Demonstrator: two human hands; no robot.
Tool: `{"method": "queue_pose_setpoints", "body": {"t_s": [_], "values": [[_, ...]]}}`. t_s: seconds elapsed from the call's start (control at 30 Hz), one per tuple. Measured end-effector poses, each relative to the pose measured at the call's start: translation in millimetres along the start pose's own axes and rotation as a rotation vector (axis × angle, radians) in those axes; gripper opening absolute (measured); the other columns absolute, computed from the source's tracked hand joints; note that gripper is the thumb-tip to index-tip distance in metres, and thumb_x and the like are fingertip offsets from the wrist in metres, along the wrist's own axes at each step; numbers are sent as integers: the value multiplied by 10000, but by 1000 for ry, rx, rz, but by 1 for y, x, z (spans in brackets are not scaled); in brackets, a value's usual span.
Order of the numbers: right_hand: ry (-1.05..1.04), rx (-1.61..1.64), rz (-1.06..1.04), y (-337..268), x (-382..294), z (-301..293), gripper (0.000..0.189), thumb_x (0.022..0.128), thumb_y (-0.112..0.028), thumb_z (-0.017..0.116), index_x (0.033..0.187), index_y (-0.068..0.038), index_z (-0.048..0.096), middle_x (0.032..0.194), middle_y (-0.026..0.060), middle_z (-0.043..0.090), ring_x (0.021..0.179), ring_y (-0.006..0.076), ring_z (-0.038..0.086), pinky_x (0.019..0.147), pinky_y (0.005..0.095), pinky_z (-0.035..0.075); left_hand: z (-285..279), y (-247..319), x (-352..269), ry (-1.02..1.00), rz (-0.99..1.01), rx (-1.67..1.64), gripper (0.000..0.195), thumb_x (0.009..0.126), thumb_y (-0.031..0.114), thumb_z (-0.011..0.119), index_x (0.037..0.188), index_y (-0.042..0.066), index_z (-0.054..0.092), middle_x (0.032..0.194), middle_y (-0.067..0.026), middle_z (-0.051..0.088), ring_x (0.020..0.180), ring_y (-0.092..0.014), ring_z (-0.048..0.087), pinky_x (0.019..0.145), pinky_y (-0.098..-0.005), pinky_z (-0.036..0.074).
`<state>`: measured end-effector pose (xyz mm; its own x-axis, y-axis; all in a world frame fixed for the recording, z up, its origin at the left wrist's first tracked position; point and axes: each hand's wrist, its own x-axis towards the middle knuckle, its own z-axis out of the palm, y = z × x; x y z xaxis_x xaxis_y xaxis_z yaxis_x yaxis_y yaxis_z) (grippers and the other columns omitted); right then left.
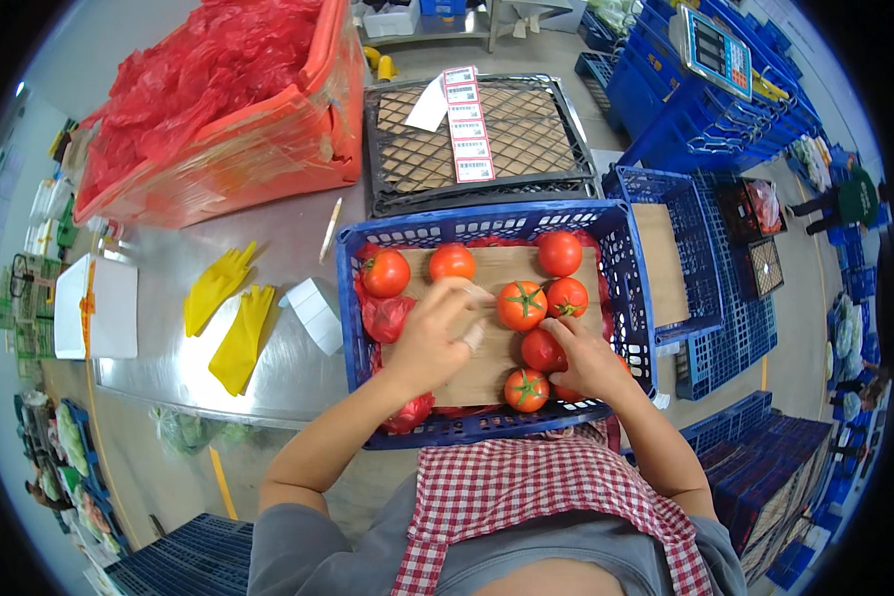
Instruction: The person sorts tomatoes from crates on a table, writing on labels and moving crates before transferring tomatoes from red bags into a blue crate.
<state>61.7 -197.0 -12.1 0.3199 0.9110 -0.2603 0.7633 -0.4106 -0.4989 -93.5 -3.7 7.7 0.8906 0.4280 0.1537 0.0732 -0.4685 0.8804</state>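
A blue plastic crate (492, 430) stands before me, lined with a cardboard sheet (458, 384) over red plastic film. My left hand (436, 331) hovers above the cardboard, slightly blurred, fingers apart and nothing visible in them. Just beyond its fingers is a tomato (452, 261). On the crate's right side, my right hand (588, 361) has its fingers and thumb around a tomato (542, 351). Close by lie stemmed tomatoes (522, 305) (527, 390); another is partly hidden under the hand. Red-film-wrapped bundles (390, 319) line the left wall.
Yellow rubber gloves (242, 339), a white label strip (313, 316) and a pen (331, 230) lie on the steel table (156, 372). A red tub (268, 153) holds red plastic film. Black mesh crates (417, 160) bear a label sheet. A digital scale display (711, 52) stands right.
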Motion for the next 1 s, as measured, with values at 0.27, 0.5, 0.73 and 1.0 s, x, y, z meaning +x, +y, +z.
{"method": "queue_pose_setpoints", "body": {"t_s": [0.27,0.5,0.73,1.0], "values": [[-47,210,55,21,14,-6,666,541,-185,759,1140,-28,511,997,169,592,934,320,583,826,372,462,65,-19,1,-482,-4,238,681,672,37,612,1300,106,356,1219,-135,411,1062,-344,499,843,-409,463],[-41,932,95,-11,10,-11,669,617,-80,718,1223,47,466,1078,99,573,1017,188,552,892,322,443,75,-16,3,-98,-3,-283,748,480,91,770,1160,51,460,1079,-149,517,1025,-300,496,925,-375,394],[88,1171,47,13,24,1,476,835,-107,585,1271,-32,408,1037,102,580,796,188,619,738,296,498,-69,-43,-40,589,-317,-1219,559,710,43,668,1216,80,433,1047,-76,580,845,-181,597,724,-326,518],[-50,1302,109,16,29,10,341,820,-67,575,1145,-20,482,968,85,585,756,207,627,714,313,514,-438,-90,-150,1654,203,-883,471,771,150,687,1165,46,452,938,-33,556,839,-176,587,774,-311,522]]}}
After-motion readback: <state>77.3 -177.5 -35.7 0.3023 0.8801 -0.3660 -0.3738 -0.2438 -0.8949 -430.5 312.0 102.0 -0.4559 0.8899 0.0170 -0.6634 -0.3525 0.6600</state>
